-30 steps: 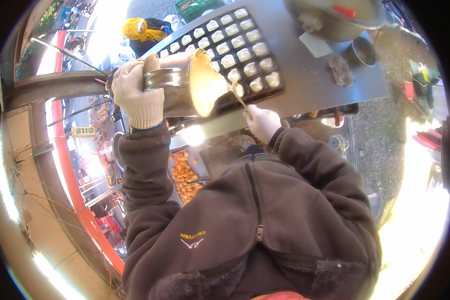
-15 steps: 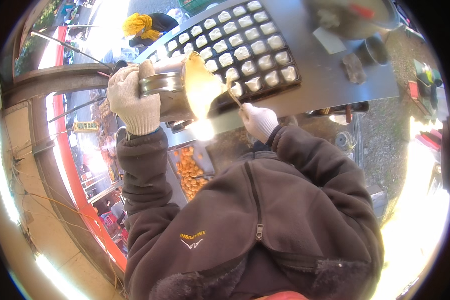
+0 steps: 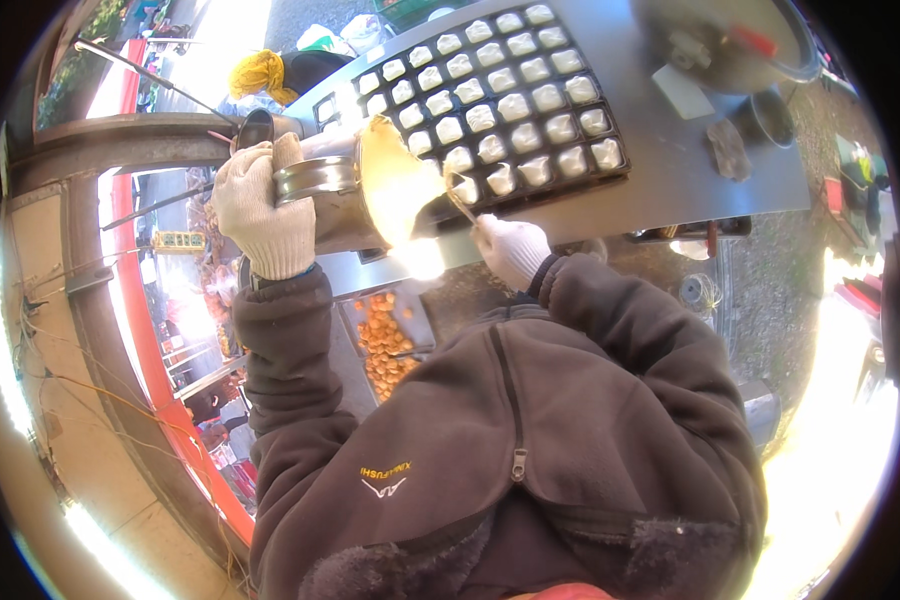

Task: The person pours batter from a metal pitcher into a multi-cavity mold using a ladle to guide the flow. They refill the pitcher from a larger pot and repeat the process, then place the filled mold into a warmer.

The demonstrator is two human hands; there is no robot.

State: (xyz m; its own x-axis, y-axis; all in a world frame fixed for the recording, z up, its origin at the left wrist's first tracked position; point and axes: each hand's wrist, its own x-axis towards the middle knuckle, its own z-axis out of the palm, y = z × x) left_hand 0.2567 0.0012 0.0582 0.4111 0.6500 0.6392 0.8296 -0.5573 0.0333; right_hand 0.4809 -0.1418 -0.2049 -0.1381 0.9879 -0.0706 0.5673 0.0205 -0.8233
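My left hand [image 3: 263, 212], in a white knit glove, grips a metal jug [image 3: 355, 195] tilted on its side, with yellow batter at its mouth. The jug's mouth hangs over the near left corner of a dark mould tray [image 3: 618, 128] whose many round cups hold pale batter. My right hand [image 3: 511, 250], also gloved, holds a thin stick [image 3: 460, 205] whose tip reaches toward the jug's lip and the nearest cups. Both hands are close together at the tray's front edge.
The tray lies on a grey metal counter [image 3: 710, 185] with a large round pan [image 3: 730, 45], a small dark cup [image 3: 770, 115] and a flat card. Below the counter sits a bin of orange fried balls [image 3: 385, 345]. A red frame runs along the left.
The jug has moved slightly right and down along the tray's near edge. My right hand with the stick followed beside its mouth.
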